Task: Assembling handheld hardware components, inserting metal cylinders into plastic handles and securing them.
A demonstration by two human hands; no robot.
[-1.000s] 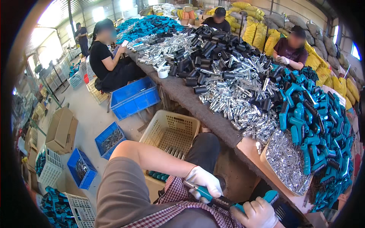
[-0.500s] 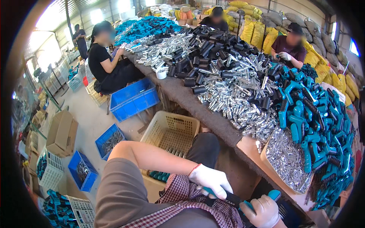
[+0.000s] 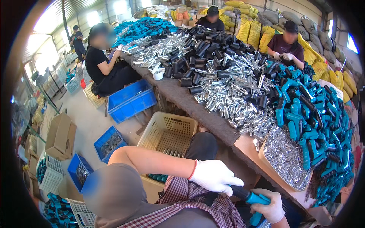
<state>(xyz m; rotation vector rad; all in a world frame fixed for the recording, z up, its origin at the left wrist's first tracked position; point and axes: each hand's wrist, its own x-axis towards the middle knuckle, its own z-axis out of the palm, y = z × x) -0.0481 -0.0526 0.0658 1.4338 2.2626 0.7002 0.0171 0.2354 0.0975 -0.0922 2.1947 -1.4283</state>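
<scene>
the end of the teal-and-black tool [image 3: 242, 193] is hidden under the left hand [image 3: 216, 176], whose gloved fingers are drawn narrow around its black barrel; what else sits beneath that palm i cannot tell. the right hand [image 3: 272, 206], gloved too, has its fingers closed on the tool's teal part, covering much of it, and its wrist runs toward the lower edge. the tool spans the gap between both hands, over the checked apron [image 3: 178, 190] and just off the worktop [image 3: 182, 98]. a teal piece below the right fingers may belong to this tool or another; i cannot tell. a round blur washes out part of the grey sleeve [image 3: 131, 190]. counted: one tool in the hands, four other people [image 3: 100, 59], three blue bins [image 3: 131, 108], one large and two small, one white cup [image 3: 157, 75], one tray [image 3: 263, 159] of small metal parts. the teal handles [image 3: 294, 114], black tubes [image 3: 195, 90] and silver tubes [image 3: 224, 102] overlap too thickly to count.
</scene>
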